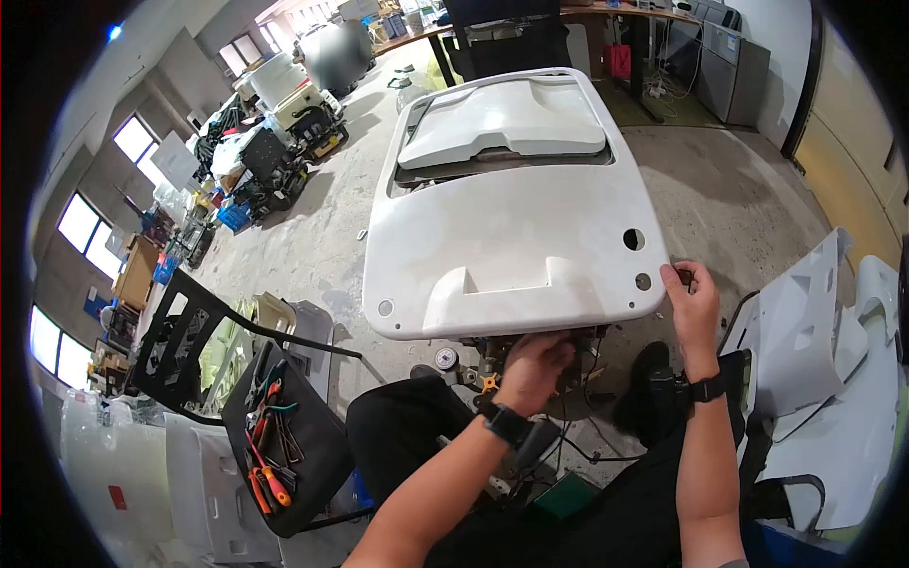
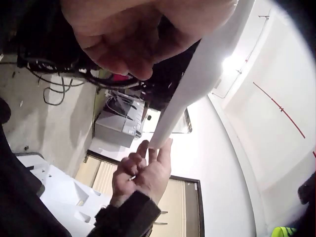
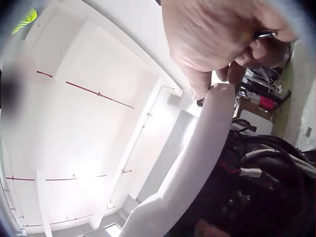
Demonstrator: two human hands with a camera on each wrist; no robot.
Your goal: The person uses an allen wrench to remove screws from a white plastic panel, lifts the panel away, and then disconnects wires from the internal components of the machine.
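Note:
A large white plastic cover (image 1: 502, 227) lies over a dark, wired assembly (image 1: 497, 355). My left hand (image 1: 535, 371) is below the cover's front edge, beside the wiring. In the left wrist view its fingers (image 2: 140, 66) are loosely bent, with nothing visible between them. At the cover's right front corner, my right hand (image 1: 696, 308) pinches the rim, thumb on top, by two round holes. The right wrist view has its fingertips at the rim (image 3: 217, 96) and a small shiny metal piece (image 3: 266, 35) among the curled fingers.
Pliers and screwdrivers (image 1: 270, 464) lie on a black chair seat (image 1: 312, 473) at my left. More white shells (image 1: 795, 322) stand close on the right. Cables (image 1: 578, 445) run across the floor between my legs. A black office chair (image 1: 507, 38) stands behind the cover.

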